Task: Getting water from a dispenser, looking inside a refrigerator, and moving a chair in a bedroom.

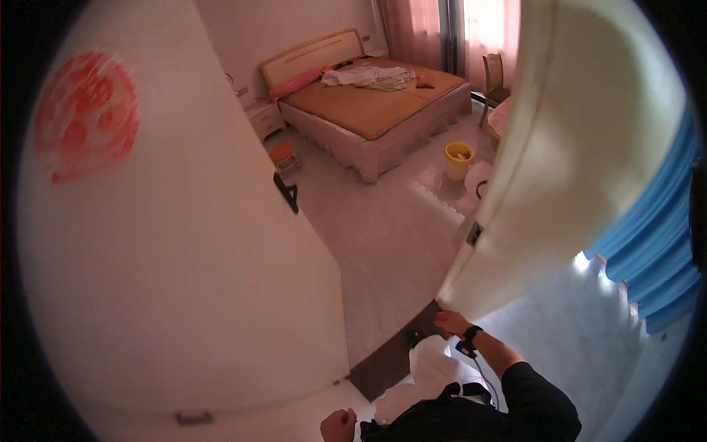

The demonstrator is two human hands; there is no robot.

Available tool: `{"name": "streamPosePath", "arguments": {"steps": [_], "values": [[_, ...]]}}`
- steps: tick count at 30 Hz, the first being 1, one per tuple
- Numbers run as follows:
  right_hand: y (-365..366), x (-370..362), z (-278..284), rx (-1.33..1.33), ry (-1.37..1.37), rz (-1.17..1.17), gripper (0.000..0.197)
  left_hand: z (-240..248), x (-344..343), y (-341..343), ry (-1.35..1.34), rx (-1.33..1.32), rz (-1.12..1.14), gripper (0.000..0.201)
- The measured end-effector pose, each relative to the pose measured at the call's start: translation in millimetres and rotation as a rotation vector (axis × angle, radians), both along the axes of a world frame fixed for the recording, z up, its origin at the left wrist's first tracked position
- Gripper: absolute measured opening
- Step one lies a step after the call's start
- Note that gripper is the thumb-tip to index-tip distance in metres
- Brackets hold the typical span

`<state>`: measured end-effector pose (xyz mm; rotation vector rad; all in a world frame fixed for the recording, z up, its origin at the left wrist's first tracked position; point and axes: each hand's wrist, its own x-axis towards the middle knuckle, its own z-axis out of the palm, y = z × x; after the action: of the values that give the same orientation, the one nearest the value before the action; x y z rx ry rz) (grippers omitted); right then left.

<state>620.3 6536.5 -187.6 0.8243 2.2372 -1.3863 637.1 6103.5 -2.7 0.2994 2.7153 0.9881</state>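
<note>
My left hand [339, 426] is curled into a fist at the lower edge, beside the white open door [184, 250]; nothing shows in it. My right hand [452, 324] is out in front at the foot of the cream door frame [508, 199], its fingers closed. A small patch of red shows at those fingers, too little to name. On the right wrist sits a black band [473, 333], with a small dark device [466, 349] and a cable hanging by it. A black lever handle [286, 194] sticks out from the door's edge.
Beyond the dark threshold [390, 355] stands a bed [383, 110] with a brown mat and rumpled cloths. A yellow bin [458, 162], an orange stool [283, 155], a nightstand [265, 120] and a wooden chair [494, 82] surround it. Blue curtains [655, 228] hang at right.
</note>
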Motion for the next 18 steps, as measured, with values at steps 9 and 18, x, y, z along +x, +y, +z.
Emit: {"name": "streamPosePath", "arguments": {"steps": [9,18], "values": [[36.5,-278.2,26.6,-0.31,0.129,0.148,0.054,5.0,-187.4,112.1,0.027,-0.026,0.043,0.025],[85.3,-476.1,137.9,-0.299,0.582,0.521,0.042,-17.7,-461.4,248.3,-0.002,0.019,-0.25,0.046]]}}
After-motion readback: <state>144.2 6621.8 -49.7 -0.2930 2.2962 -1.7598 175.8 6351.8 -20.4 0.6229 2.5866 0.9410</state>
